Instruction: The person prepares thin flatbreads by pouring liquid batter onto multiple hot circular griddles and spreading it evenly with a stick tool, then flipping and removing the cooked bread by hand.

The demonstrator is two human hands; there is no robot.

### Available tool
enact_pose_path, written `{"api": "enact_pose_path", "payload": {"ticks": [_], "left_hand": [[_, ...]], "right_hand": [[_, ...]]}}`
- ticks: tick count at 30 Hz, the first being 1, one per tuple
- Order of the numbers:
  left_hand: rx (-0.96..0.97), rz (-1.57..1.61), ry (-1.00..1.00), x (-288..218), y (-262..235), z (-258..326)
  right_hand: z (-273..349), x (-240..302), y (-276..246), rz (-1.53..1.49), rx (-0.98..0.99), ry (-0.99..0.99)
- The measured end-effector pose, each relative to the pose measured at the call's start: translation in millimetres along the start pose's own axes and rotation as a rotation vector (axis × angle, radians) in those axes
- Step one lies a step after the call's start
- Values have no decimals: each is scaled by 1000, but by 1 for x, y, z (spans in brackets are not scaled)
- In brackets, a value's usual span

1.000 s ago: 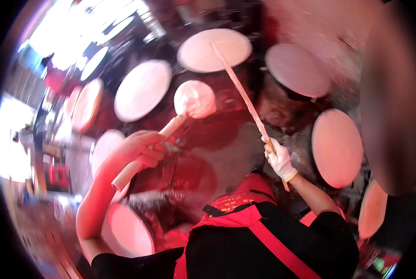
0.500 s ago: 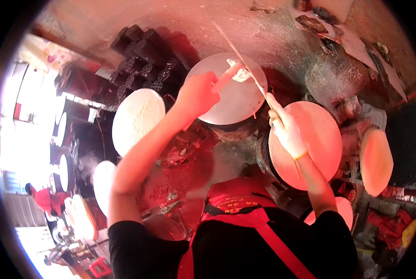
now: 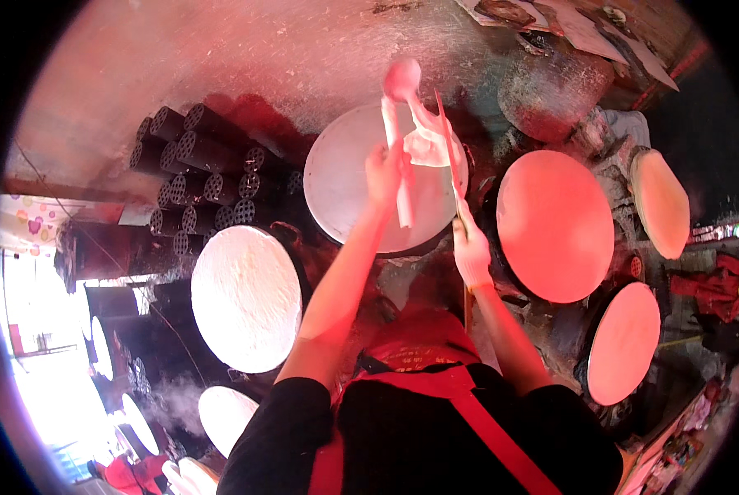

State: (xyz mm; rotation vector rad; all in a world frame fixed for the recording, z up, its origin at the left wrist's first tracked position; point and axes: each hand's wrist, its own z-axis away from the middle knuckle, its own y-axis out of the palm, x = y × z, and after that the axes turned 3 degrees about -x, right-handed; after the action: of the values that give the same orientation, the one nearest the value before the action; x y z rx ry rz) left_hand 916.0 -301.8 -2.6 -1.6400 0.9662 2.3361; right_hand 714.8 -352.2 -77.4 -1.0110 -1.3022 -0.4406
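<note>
A big round griddle (image 3: 336,186) with a pale grey surface lies in front of me. Over its middle, my left hand (image 3: 384,177) is closed around a pale rod (image 3: 391,124). Beyond the rod's far end is a rounded, blurred lump (image 3: 402,80). From it a soft white strip, apparently dough (image 3: 427,144), hangs above the griddle's right part; whether it touches the surface I cannot tell. By the griddle's near right edge my right hand (image 3: 471,252), in a white glove, is closed on the handle of a long thin flat tool (image 3: 450,153) pointing away from me.
Left of the griddle stands another round plate with a white sheet (image 3: 247,299). To the right are two reddish-lit discs (image 3: 556,226) (image 3: 625,344) and a tilted pale disc (image 3: 661,204). Black honeycomb coal briquettes (image 3: 212,169) are stacked at the back left, beside the wall.
My view has shifted. The left hand's rod has swung from pointing rightward to pointing away from me, and the white strip is stretched longer. The right hand's tool leans less to the left.
</note>
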Motion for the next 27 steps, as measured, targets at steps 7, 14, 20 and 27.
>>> {"api": "enact_pose_path", "payload": {"ticks": [7,14,20,27], "left_hand": [[321,169,-68,-119,-29,25],[113,-435,-121,-81,-128,121],[-108,-207,-237,-46,-159,199],[-231,-135,-273,-41,-182,232]], "right_hand": [[8,36,5,-1046,242,571],[53,31,73,-938,-53,581],[0,69,107,-746,90,602],[39,38,55,-673,72,494]]}}
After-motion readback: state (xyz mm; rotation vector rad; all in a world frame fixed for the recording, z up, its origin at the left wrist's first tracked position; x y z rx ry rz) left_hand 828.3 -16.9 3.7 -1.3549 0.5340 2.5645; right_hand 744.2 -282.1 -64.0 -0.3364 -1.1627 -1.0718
